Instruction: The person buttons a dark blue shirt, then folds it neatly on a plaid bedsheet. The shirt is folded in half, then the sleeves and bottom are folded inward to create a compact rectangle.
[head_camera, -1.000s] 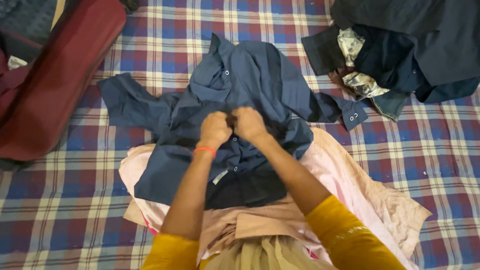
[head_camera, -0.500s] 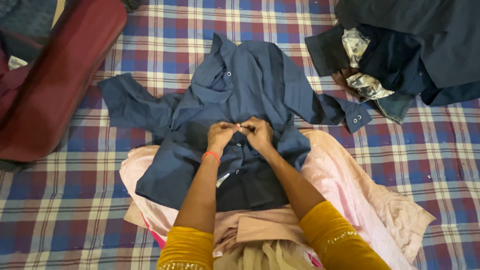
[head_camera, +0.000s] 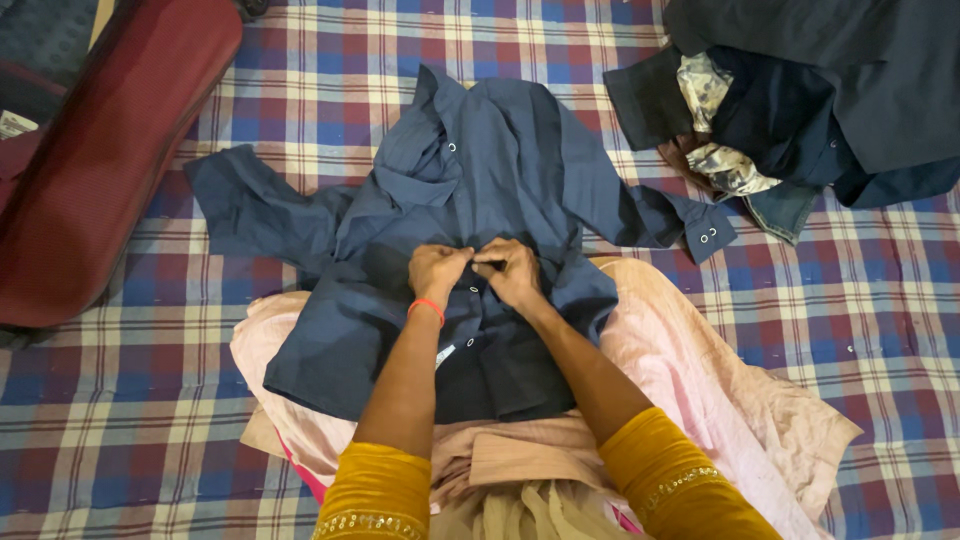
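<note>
A navy blue buttoned shirt (head_camera: 500, 160) lies spread on the checked cloth, its lower part over my lap. My left hand (head_camera: 437, 270), with an orange band at the wrist, and my right hand (head_camera: 512, 272) meet at the shirt's front placket, near its middle. Both pinch the fabric there, fingertips almost touching. One sleeve (head_camera: 245, 205) lies out to the left, the other sleeve with its cuff (head_camera: 705, 235) to the right. Mustard yellow sleeves cover my forearms near the bottom edge.
A pale pink garment (head_camera: 720, 380) lies under the shirt across my lap. A heap of dark clothes with a patterned piece (head_camera: 800, 100) sits at the top right. A dark red bag (head_camera: 110, 150) lies at the left. A checked blue and red cloth (head_camera: 130, 420) covers the surface.
My hands came down from a raised position onto the shirt front and now pinch the placket slightly lower. The shirt lies flatter.
</note>
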